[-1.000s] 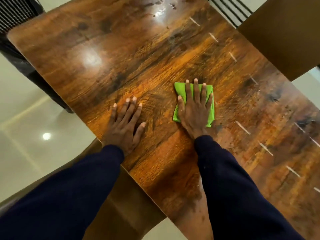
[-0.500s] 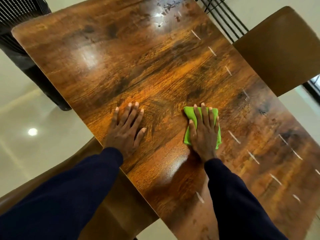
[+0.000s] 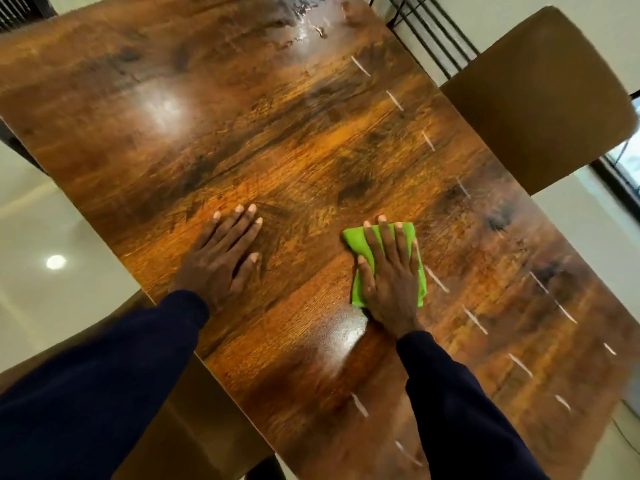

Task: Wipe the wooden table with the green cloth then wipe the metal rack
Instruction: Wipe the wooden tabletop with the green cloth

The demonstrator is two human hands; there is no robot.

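A glossy brown wooden table point(image 3: 294, 140) fills most of the view. On it lies a folded green cloth point(image 3: 358, 242), pressed flat under my right hand point(image 3: 391, 275) with straight, spread fingers. My left hand point(image 3: 221, 258) rests flat on the tabletop near its left edge, apart from the cloth. Black bars of the metal rack point(image 3: 429, 32) show past the table's far right edge.
A brown chair point(image 3: 540, 98) stands at the table's right side. Another brown chair point(image 3: 194, 427) sits under the near left edge. A black ribbed object point(image 3: 20, 8) is at the top left. Wet streaks point(image 3: 308, 26) shine at the table's far end. Pale tiled floor lies around.
My right hand has slid the green cloth back toward me and slightly to the right across the table. My left hand has stayed flat in place.
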